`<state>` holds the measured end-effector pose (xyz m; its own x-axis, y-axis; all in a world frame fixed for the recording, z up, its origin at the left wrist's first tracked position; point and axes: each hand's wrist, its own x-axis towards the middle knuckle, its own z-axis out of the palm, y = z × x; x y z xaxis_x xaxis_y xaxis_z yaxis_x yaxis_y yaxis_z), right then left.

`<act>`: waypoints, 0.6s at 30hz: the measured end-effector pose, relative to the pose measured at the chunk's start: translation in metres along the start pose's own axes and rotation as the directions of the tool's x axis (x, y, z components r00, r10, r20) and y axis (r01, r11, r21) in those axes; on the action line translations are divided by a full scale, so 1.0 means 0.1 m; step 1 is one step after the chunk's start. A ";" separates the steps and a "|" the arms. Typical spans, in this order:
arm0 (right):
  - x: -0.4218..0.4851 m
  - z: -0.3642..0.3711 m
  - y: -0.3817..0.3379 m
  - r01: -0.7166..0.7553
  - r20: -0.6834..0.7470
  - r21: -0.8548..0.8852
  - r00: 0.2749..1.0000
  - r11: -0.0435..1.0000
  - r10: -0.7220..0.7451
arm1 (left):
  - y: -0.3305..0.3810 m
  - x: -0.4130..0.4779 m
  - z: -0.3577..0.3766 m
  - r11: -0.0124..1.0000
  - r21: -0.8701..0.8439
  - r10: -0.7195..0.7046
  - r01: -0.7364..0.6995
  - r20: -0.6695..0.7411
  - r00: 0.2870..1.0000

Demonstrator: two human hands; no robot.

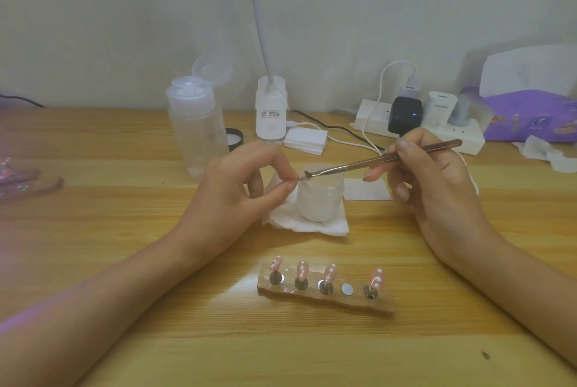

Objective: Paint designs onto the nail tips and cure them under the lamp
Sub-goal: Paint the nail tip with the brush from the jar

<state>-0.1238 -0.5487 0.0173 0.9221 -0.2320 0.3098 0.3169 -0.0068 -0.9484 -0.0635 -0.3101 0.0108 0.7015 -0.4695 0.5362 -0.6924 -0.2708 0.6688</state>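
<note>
While right hand (437, 190) grips brush (368, 162) | left hand (240, 193) pinches its tip

A home nail-art desk. A white plastic power strip (370, 119) crowded with chargers (404, 115) lies on the light wooden tabletop (125, 261).

A plain, pale grey-white wall (125, 12) fills the far side from nine o'clock round to three. Against it stands a wooden table (109, 340), its light yellowish grain streaked from left to right. The light is soft and even, with a faint violet glow tinting the wood at nine o'clock. At twelve o'clock a slim white lamp stalk (259, 27) rises out of view.
</note>
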 end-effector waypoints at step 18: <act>0.01 0.00 0.00 0.023 0.012 0.018 1.000 1.000 -0.024 | -0.02 0.00 0.02 1.000 -0.029 -0.005 0.005 -0.009 1.000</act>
<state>-0.1229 -0.5485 0.0171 0.9169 -0.2201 0.3328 0.3422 0.0049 -0.9396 -0.0624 -0.3110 0.0088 0.7065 -0.4605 0.5374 -0.6838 -0.2484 0.6861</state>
